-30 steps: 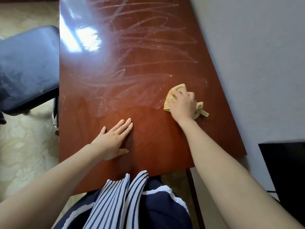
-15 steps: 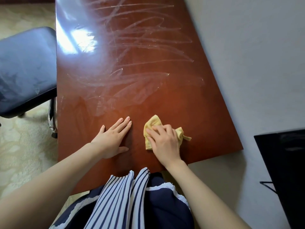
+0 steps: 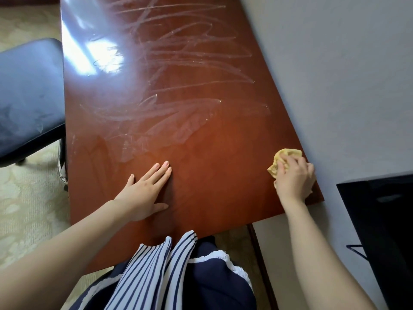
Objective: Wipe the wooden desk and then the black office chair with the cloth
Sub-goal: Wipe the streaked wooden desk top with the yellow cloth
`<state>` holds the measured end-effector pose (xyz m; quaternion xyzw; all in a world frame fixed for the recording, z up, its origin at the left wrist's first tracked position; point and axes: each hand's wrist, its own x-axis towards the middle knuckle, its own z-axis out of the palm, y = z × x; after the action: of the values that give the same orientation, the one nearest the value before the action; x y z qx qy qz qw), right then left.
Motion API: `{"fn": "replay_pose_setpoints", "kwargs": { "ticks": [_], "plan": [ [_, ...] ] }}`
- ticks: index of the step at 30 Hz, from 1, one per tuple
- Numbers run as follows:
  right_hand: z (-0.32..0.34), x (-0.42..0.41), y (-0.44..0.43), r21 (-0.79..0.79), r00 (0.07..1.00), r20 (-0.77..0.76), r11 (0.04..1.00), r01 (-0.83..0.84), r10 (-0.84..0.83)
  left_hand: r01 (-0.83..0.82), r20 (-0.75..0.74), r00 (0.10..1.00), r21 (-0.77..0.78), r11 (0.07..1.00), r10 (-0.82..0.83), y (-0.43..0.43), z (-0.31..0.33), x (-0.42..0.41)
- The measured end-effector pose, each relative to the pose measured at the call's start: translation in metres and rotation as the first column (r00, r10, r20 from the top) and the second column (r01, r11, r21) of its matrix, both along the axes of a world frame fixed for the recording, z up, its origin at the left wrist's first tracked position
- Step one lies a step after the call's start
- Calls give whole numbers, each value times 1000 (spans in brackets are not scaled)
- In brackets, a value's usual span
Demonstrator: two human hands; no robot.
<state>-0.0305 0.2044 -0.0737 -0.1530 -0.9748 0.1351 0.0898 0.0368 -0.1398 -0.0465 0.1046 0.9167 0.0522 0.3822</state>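
The glossy reddish-brown wooden desk fills the middle of the view, with pale wipe streaks across its far half. My right hand presses a crumpled yellow cloth onto the desk's near right edge, beside the wall; its fingers curl over the cloth and hide most of it. My left hand lies flat on the desk near the front, fingers straight and together, holding nothing. The black office chair stands left of the desk, its padded seat showing dusty smears.
A pale wall runs along the desk's right side. A black glossy panel stands at the lower right. Patterned cream carpet covers the floor on the left. The chair's chrome frame sits close to the desk's left edge.
My right hand has swept the cloth from the near middle of the desk, beside my left hand, out to the right edge by the wall. My left hand has stayed flat in place.
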Motion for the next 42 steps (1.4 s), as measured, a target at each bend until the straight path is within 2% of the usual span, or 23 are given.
{"fn": "replay_pose_setpoints", "kwargs": {
  "ticks": [6,10,12,15,19,22,26,29,31,37,42],
  "plan": [
    [7,-62,-3,7,984,80,987,161,-161,-6,9,1000,16,1000,6,1,1,-1],
    [13,-92,-26,31,969,189,987,157,-160,-5,11,1000,19,1000,5,0,1,-2],
    [15,-100,-43,31,969,229,996,84,-89,-7,13,1000,22,1000,7,0,2,-3],
    [16,-99,-76,14,963,247,993,-114,107,-7,9,1000,18,1000,7,2,4,-4],
    [11,-71,-127,29,909,244,935,-354,337,23,-51,998,-29,999,-25,5,4,-3],
    [7,-40,-158,21,851,229,871,-490,473,41,-156,987,-25,999,-45,5,2,-2],
    [7,10,-176,-25,731,184,746,-665,658,32,-316,949,40,999,-17,-5,-6,19],
    [14,43,-172,-74,641,134,653,-754,756,-33,-418,905,120,992,81,-22,-14,41],
    [17,59,-163,-92,572,109,581,-809,813,-105,-413,897,144,984,156,-32,-18,49],
    [19,89,-151,-50,150,104,156,-986,983,-318,-337,892,6,948,301,-75,-22,69],
    [28,70,-166,-50,-29,136,-22,-999,990,-415,-293,870,0,910,396,-110,-23,85]
  ]
}}
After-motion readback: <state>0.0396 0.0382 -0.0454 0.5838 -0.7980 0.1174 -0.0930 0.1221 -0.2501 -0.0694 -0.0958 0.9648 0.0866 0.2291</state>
